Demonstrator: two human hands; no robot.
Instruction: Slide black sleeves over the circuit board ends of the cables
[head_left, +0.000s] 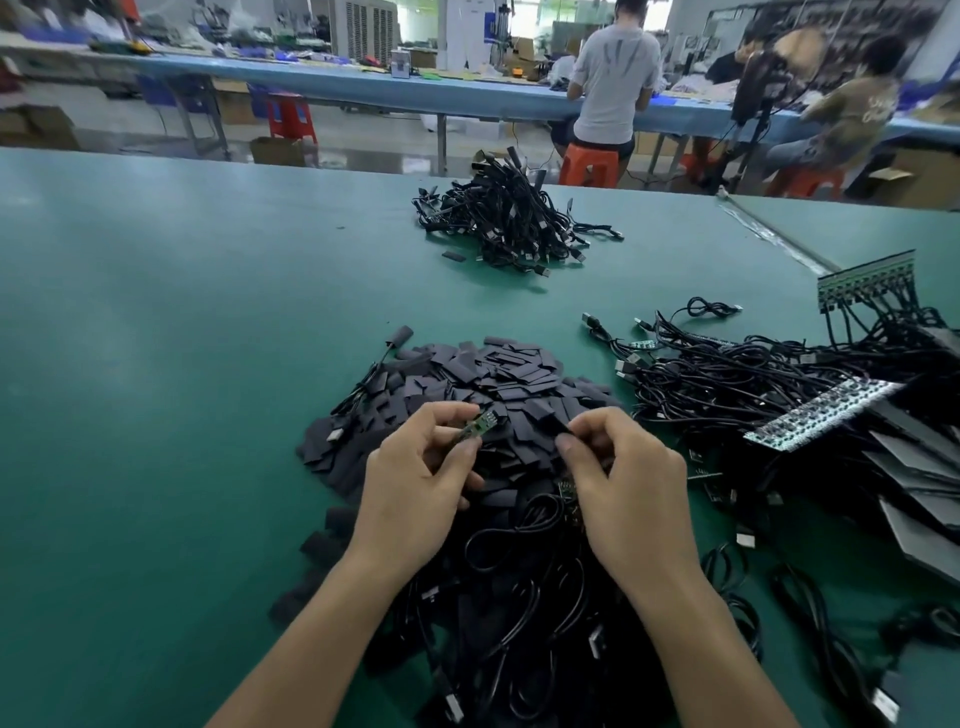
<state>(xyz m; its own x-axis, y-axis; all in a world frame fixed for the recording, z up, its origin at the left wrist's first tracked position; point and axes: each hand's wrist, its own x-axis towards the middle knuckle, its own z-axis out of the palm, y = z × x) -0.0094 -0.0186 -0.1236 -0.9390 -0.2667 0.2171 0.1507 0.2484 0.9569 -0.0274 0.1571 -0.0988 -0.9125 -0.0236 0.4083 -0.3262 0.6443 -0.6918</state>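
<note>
Left hand (415, 483): fingers (448, 413) pinch the green circuit board (479, 425) at a cable's end, with the board tip angled up toward the right hand.
Right hand (623, 478): thumb and forefinger pinch one black sleeve (553, 426), held near the board tip and not touching it.
Just beyond both sets of fingers: sleeve pile (498, 374) on the green surface (156, 312).
Beneath the wrists: tangled black cables (519, 571).
Far beyond the fingers: a second cable heap (514, 223).

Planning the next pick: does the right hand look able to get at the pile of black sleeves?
Probably yes: the right hand hovers right over the pile of black sleeves, nothing between, though it pinches one sleeve.
</note>
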